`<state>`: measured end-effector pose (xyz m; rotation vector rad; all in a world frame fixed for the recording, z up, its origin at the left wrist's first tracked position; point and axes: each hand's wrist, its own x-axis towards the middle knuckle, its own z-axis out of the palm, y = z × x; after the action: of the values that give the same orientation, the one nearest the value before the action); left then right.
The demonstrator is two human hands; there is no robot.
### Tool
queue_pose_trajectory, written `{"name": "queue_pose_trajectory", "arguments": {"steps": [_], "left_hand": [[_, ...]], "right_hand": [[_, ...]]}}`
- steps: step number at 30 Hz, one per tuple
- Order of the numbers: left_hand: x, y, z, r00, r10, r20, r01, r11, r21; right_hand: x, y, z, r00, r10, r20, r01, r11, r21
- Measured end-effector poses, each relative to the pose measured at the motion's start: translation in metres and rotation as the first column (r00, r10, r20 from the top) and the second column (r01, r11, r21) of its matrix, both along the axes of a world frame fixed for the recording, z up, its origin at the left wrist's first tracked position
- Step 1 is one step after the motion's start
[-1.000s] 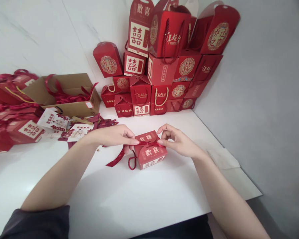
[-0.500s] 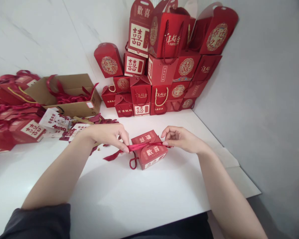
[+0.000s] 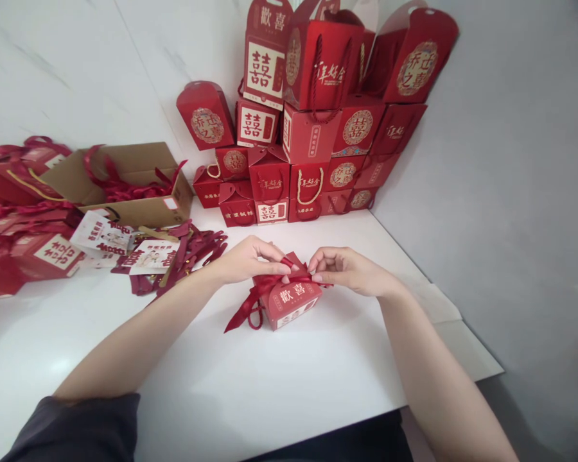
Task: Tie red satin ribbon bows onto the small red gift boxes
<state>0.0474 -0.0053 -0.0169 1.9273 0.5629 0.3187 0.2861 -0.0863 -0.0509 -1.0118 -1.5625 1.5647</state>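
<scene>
A small red gift box (image 3: 293,300) with pale characters and a white label stands on the white table in front of me. Across its top runs a dark red satin ribbon (image 3: 250,304), its loose tail hanging down over the left side beside a twisted cord handle (image 3: 255,318). My left hand (image 3: 257,260) pinches the ribbon above the box top, thumb and fingertips together. At the box's right side, my right hand (image 3: 340,269) is closed, thumb against forefinger, on the ribbon there. The exact fold of ribbon between the fingers is partly hidden.
Stacked red gift boxes (image 3: 311,138) line the back wall. To the left are an open cardboard box (image 3: 139,215) with red ribbons inside, dark red tags (image 3: 192,247), printed white cards (image 3: 154,255) and more ribbon-tied boxes (image 3: 48,253). A grey wall (image 3: 501,192) bounds the right.
My left hand has moved right, from beside the box to over its top, bringing the ribbon with it. The ribbon's tail now hangs nearer the box. My right hand has hardly moved.
</scene>
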Motion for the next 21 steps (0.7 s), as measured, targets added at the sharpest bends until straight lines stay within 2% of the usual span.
{"name": "queue_pose_trajectory", "arguments": {"steps": [4,8,11,16,18,21], "left_hand": [[0.002,0.000,-0.004,0.999,0.008,0.035,-0.012,0.996,0.092],[0.005,0.000,-0.014,0.996,0.016,0.083,-0.023,0.997,0.074],[0.004,0.001,-0.014,1.000,-0.004,0.015,0.003,0.999,0.034],[0.002,0.003,-0.007,0.997,-0.039,-0.061,0.039,0.999,0.008],[0.002,0.003,-0.007,0.997,-0.042,-0.066,0.043,0.999,0.011],[0.002,0.003,-0.007,0.998,-0.044,-0.054,0.045,0.999,0.015]], "right_hand": [[0.002,0.000,0.001,1.000,0.022,-0.017,-0.023,0.999,-0.040],[0.003,-0.001,0.004,0.999,0.048,-0.013,-0.049,0.995,-0.092],[0.006,0.000,0.005,0.997,0.058,0.045,-0.051,0.988,-0.145],[0.013,0.001,0.007,0.966,0.180,0.187,-0.117,0.944,-0.309],[0.012,-0.001,0.008,0.974,0.135,0.181,-0.088,0.965,-0.249],[0.003,-0.004,0.009,0.998,-0.022,0.062,0.022,1.000,-0.001]]}}
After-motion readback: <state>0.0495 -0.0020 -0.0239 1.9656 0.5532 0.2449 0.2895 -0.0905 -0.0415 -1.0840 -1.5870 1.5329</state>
